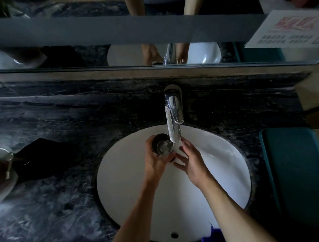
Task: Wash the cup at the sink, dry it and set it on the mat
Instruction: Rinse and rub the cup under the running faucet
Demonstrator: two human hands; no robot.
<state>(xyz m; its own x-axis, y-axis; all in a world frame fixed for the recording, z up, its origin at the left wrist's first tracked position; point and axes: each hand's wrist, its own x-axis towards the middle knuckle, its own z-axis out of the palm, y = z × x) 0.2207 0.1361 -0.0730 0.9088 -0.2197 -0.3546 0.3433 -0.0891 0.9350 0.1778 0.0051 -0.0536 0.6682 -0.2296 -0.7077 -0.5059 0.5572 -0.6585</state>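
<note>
A small metal cup [161, 144] is held upright over the white oval sink [124, 176], just left of the chrome tap's spout [173, 127]. Water or foam shows inside the cup. My left hand [155, 163] is wrapped around the cup from below and behind. My right hand [190, 160] hovers beside the cup under the spout, fingers spread, fingertips near the cup's right side. A stream of water appears to run past the right fingers. A teal mat [294, 173] lies on the counter to the right of the sink.
A dark cloth [44, 160] lies on the marble counter left of the sink, with a bowl [1, 177] at the far left edge. A mirror runs along the back wall. A printed notice [288, 29] sits top right. Something purple [212, 236] is at the sink's near rim.
</note>
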